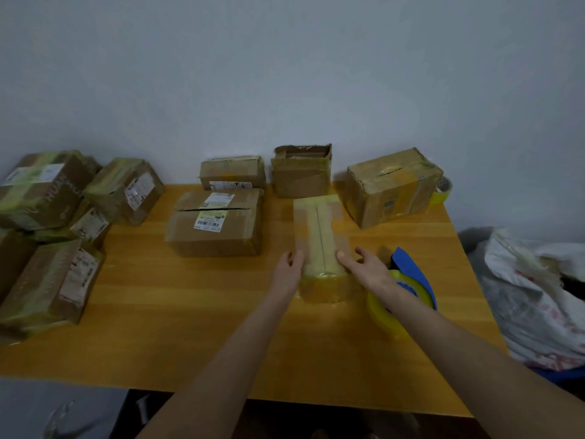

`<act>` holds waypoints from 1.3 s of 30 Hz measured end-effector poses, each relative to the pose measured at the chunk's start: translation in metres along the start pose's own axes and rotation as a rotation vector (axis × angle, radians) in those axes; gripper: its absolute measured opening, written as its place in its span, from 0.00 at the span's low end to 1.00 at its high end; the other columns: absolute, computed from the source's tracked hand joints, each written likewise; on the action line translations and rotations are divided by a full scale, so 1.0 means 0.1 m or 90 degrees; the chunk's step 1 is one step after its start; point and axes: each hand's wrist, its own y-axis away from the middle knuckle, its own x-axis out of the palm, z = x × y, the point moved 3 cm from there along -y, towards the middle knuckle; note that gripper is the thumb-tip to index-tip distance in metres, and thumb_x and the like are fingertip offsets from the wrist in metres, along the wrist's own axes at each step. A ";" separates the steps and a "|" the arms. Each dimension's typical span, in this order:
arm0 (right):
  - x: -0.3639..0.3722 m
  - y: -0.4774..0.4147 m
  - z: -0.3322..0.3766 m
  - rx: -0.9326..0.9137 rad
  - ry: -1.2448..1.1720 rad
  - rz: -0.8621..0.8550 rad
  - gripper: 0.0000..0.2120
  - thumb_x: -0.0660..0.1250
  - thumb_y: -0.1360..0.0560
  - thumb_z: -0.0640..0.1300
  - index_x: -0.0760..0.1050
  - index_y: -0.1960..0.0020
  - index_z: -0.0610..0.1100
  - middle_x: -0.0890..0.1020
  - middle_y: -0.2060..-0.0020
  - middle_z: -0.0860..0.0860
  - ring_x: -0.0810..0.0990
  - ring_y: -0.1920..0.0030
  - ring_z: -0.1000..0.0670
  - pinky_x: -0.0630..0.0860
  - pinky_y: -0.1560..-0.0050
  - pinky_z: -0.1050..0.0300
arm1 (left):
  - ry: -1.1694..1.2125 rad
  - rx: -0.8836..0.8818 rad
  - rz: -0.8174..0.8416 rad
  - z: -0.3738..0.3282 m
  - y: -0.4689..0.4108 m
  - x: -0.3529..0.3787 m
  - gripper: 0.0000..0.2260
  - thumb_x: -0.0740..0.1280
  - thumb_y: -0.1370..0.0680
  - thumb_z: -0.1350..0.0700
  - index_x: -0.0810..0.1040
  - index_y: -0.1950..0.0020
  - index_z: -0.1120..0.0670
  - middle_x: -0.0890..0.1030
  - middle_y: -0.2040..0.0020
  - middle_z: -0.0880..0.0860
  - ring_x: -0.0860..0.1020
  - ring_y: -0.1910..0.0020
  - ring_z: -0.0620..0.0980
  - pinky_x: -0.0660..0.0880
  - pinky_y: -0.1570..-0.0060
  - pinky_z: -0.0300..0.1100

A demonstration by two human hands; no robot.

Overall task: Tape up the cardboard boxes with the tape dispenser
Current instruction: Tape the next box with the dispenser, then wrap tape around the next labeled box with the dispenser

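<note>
While the tape dispenser (411,270) lies beside the right forearm, left hand (289,266) and right hand (364,266), fingers loosely extended, press the narrow taped box (319,236) mid-worktop (190,296).

tape dispenser (408,264): part-hidden by right forearm (443,324) | box labels (209,218): unreadable

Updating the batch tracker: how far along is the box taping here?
Done: the pile of boxes at the left wears yellowish tape bands. In hand: left hand and right hand rest on the sides of the narrow box, tape already along its seam; the tape dispenser lies beside it. Left: the labelled box shows a gaping seam, and the back box has flaps up.
</note>
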 end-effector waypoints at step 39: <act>4.11 0.08 2.87 -0.188 0.131 0.064 0.37 0.62 0.27 0.68 0.65 0.27 0.45 0.79 0.40 0.48 0.81 0.47 0.46 0.80 0.49 0.47 | -0.284 0.003 -0.280 0.62 -0.74 -4.85 0.20 0.60 0.20 0.41 0.74 0.37 0.54 0.79 0.44 0.51 0.75 0.53 0.47 0.73 0.56 0.42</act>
